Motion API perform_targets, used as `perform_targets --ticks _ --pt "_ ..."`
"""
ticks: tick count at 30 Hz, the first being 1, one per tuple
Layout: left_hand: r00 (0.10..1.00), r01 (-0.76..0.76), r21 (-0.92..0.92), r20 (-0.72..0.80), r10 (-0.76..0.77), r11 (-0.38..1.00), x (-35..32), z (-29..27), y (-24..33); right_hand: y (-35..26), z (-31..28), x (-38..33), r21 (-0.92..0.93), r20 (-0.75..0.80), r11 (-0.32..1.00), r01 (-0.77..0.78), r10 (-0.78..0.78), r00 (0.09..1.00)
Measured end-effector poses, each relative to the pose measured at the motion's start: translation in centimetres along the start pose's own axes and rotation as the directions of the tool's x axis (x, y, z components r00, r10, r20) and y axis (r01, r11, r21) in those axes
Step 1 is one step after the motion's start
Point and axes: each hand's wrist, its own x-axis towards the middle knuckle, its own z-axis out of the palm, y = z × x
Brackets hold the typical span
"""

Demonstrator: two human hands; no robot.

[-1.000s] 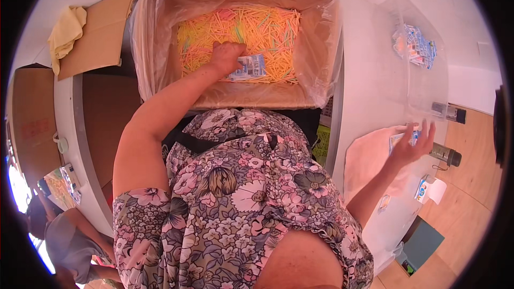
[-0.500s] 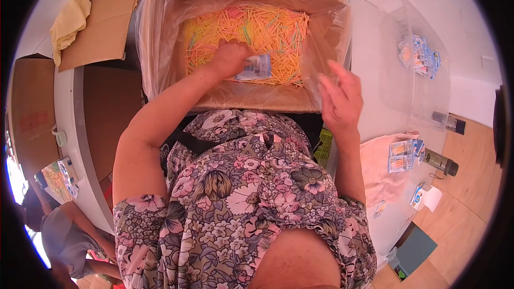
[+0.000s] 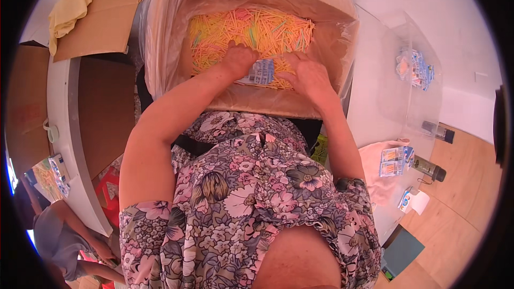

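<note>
Inside lined cardboard box [image 3: 160, 48], on heap of yellow and orange sticks [image 3: 251, 32]: small printed packet [image 3: 261, 71], white and blue. We judge work midway: our left hand [image 3: 239, 59] pinches packet's left edge, right hand [image 3: 309, 77] rests fingers curled on its right edge. Box looks nearly full. Few packets already lie in clear bin [image 3: 412, 69] at right, more on pink cloth [image 3: 383, 174].
</note>
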Motion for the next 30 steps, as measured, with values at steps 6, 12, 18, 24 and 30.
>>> perform_targets --ticks 6,12,18,24,30 --pt "0.962 -0.078 0.009 -0.261 0.077 0.997 -0.7 -0.2 -0.4 1.2 -0.1 -1.1 0.063 0.005 0.997 -0.039 0.039 0.999" --pt "0.991 -0.098 -0.318 -0.119 0.063 0.943 -1.8 -2.2 0.0 0.8 1.8 0.3 0.174 0.076 0.984 -0.048 0.036 0.996" --pt "0.995 -0.095 -0.263 -0.016 0.094 0.960 -2.0 -1.4 -0.4 0.6 3.1 1.7 0.109 0.304 0.993 -0.054 0.019 0.953" --pt "0.954 -0.126 -0.373 -0.301 0.009 0.919 -1.8 -3.6 -0.6 5.5 3.0 7.3 -0.172 0.119 0.934 -0.312 0.334 0.935" --pt "0.962 0.048 -0.864 -0.095 -0.255 0.501 -1.3 -2.4 -2.4 9.7 7.1 11.8 -0.207 0.082 0.819 -0.535 0.559 0.825"
